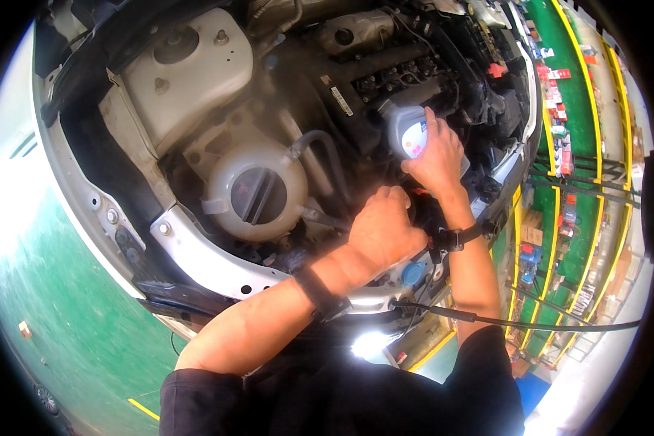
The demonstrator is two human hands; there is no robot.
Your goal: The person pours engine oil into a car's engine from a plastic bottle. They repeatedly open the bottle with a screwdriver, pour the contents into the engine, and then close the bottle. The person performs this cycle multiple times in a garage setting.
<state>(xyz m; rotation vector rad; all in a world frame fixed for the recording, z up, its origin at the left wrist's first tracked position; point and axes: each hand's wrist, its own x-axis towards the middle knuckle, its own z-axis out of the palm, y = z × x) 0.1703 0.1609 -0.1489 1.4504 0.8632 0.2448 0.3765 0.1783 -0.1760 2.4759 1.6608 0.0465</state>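
The right hand (437, 156) wraps its fingers around a grey bottle (408, 131) tipped over the engine (385, 73), at about one o'clock in the picture. The left hand (381, 229) sits just below it, curled into a fist, maybe holding something small; I cannot tell. A round white tank (254, 190) sits at nine o'clock from it.

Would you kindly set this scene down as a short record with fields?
Place: open engine bay of a white car, green floor beside it
Right hand: grips a grey bottle, held over the engine
Left hand: closed, low in the bay below the bottle; what it holds is hidden
Nearby: round white tank, blue cap
Wrists: dark band on each
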